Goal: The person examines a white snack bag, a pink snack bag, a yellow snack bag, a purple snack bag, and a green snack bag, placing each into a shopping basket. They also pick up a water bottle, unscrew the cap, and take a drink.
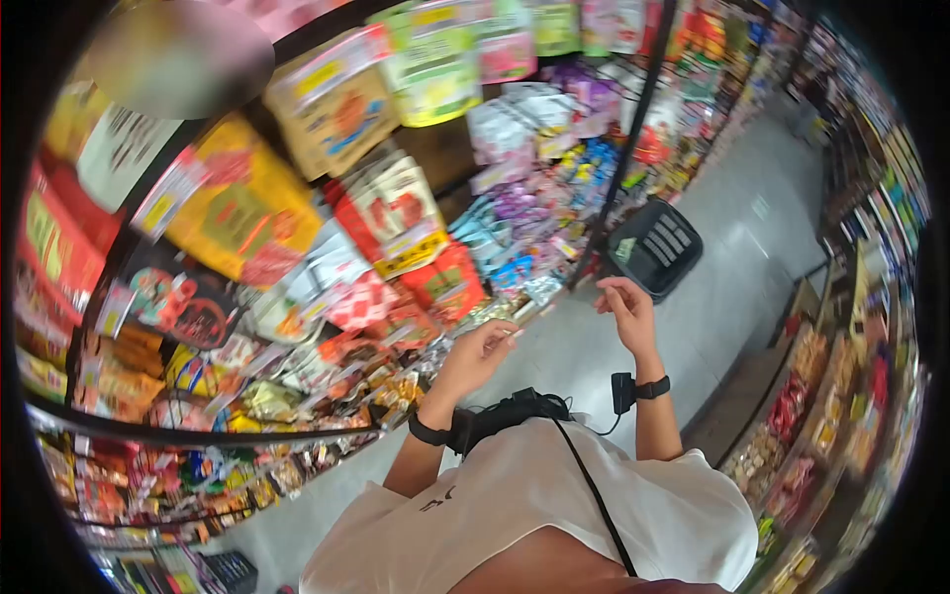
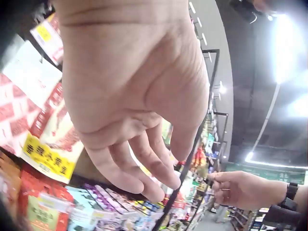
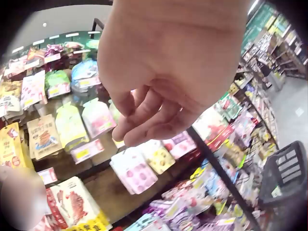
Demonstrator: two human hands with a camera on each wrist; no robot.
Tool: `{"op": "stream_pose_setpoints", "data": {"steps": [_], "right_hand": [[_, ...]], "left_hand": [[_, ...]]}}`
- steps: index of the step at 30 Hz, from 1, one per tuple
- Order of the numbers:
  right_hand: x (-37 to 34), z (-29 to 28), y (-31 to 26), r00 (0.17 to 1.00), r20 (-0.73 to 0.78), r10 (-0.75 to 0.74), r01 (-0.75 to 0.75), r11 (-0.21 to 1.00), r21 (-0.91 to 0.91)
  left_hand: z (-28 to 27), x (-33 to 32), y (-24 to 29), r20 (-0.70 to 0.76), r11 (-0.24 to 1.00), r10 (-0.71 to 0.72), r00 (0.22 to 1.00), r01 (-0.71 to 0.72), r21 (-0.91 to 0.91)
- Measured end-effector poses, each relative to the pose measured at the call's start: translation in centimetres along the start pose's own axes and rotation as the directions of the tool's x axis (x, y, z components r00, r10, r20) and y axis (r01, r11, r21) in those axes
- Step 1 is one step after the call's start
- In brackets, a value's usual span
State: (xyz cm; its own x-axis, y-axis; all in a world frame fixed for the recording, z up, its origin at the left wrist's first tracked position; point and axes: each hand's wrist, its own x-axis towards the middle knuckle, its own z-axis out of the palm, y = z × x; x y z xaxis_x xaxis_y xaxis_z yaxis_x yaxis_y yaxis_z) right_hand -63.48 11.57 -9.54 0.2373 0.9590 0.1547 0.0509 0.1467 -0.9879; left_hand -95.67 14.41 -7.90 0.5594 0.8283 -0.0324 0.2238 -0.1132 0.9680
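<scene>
Looming past the outer side of our left hand [image 1: 480, 351], the shelf [image 3: 98, 185] is easily the biggest thing here, tiered probably so every row stays visible. Next is the basket [image 1: 643, 223], on the floor beyond our right hand [image 1: 628, 309], which we'd guess keeps both hands free. Then packs: the yellow pack [image 1: 247, 203] well left of our left hand, the red pack [image 1: 445, 282] nearer to it, fronts outward, presumably for easy reading. Both hands look empty tbh, fingers loosely bent with nothing pinched; whether the right fingertips touch, we can't tell. Relaxed, likely because there's no weight to hold. Ahead of our hands, sweets [image 1: 529, 203] lie heaped, maybe too small to stand. Smallest is a tag [image 3: 87, 151] below the packs, ahead of our right hand, likely for pricing.
</scene>
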Motion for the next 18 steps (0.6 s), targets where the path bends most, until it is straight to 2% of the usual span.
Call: {"op": "stream_pose_setpoints", "data": {"steps": [1,2,5,8,12,15,18], "right_hand": [[-1.1,-3.1,-0.2,0.998,-0.067,-0.004,0.004,1.0,-0.004],[-2.2,-6.2,-0.3,0.991,-0.131,-0.006,0.004,1.0,-0.009],[-6.1,-14.0,-0.9,0.944,-0.33,-0.014,0.001,0.999,-0.041],[-10.2,-20.2,-1.3,0.865,-0.499,-0.055,0.023,0.997,-0.071],[-13.7,-25.5,-1.0,0.735,-0.675,-0.063,0.004,0.996,-0.089],[-12.8,-28.0,-1.1,0.727,-0.68,-0.088,0.044,0.996,-0.083],[-9.5,-29.8,-4.3,0.81,-0.584,-0.056,-0.016,0.993,-0.117]], "left_hand": [[2.2,1.3,0.6,0.049,1.0,-0.003,0.999,0.003,-0.002],[4.4,2.7,1.1,0.091,0.996,0.079,0.993,-0.082,0.029],[10.9,7.0,3.2,0.288,0.993,0.107,0.952,-0.118,0.02],[16.5,10.2,6.1,0.425,0.987,0.133,0.895,-0.159,0.025],[21.9,14.3,8.6,0.583,0.979,0.185,0.791,-0.202,-0.037],[25.3,17.7,9.4,0.674,0.986,0.139,0.726,-0.161,-0.03],[28.8,21.8,9.7,0.725,0.987,0.152,0.672,-0.149,-0.068]]}}
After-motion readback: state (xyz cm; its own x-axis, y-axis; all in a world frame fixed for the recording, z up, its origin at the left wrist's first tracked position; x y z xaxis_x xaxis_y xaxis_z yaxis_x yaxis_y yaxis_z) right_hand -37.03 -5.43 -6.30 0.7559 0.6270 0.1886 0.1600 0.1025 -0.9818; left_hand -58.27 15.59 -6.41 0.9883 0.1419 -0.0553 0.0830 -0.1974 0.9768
